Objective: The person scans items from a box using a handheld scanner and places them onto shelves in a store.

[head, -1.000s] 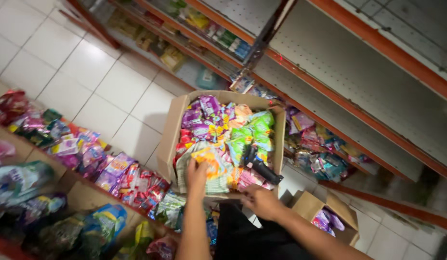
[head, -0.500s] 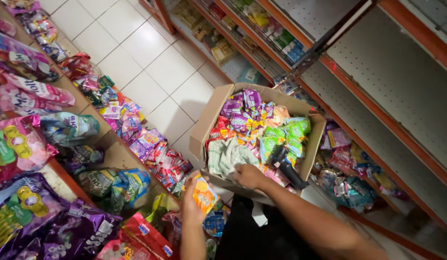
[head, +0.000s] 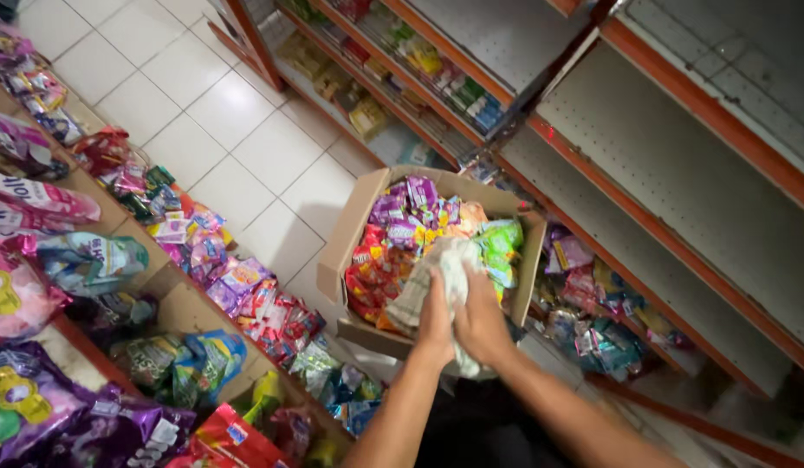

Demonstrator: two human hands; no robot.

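An open cardboard box [head: 348,236] stands on the floor, filled with colourful snack packets [head: 404,227] in purple, red, orange and green. A crumpled pale checked cloth [head: 447,258] lies over the packets at the box's near side. My left hand [head: 435,319] and my right hand [head: 483,322] are side by side, both gripping the cloth's lower part. The cloth bunches between my fingers and hangs below my right hand.
Low shelves on the left hold rows of bright snack bags [head: 246,290]. On the right, orange-framed shelves [head: 679,186] have bare grey perforated boards, with packets [head: 593,295] on the bottom level. White tiled floor [head: 220,121] runs down the aisle.
My left hand held an orange packet near the left shelf; it has come up without it and now grips the cloth beside my right hand. The view has shifted slightly.
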